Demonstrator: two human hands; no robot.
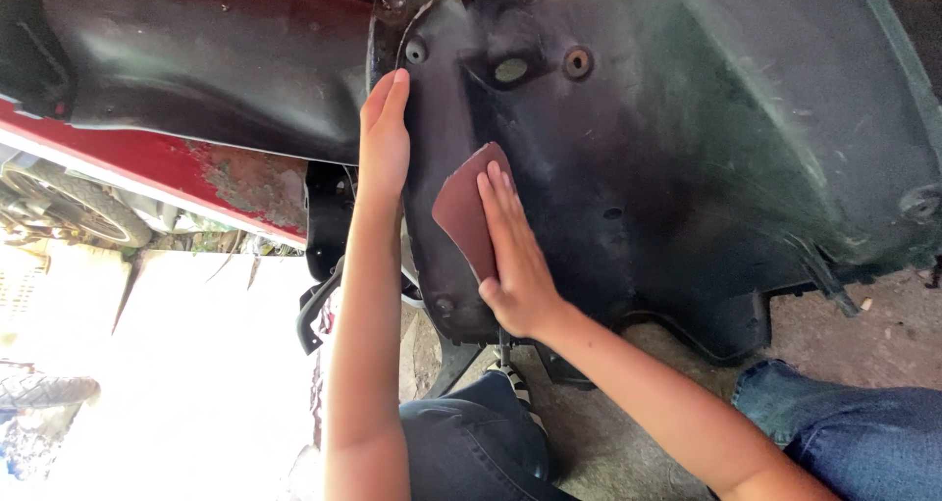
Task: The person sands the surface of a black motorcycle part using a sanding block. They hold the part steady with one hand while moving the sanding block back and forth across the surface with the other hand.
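— Pressing flat, the right hand pins a reddish-brown sheet of sandpaper against the black plastic body panel, just left of the frame's centre. The fingers lie straight on the sheet, not curled round it.

— And the left hand?

— Unclenched, palm against the panel's left edge, in the upper middle of the frame; it grips nothing.

— How would that sheet handle?

— Light and floppy, I judge; one corner peaks upward by itself. Its grit should keep it from sliding, but only under a spread palm; pinched at a corner it would likely fold.

— The panel?

— Probably stiff but thin, so it may flex. Its edge and moulded ribs look the firmest places to brace. The red bodywork at left shows flaked paint.
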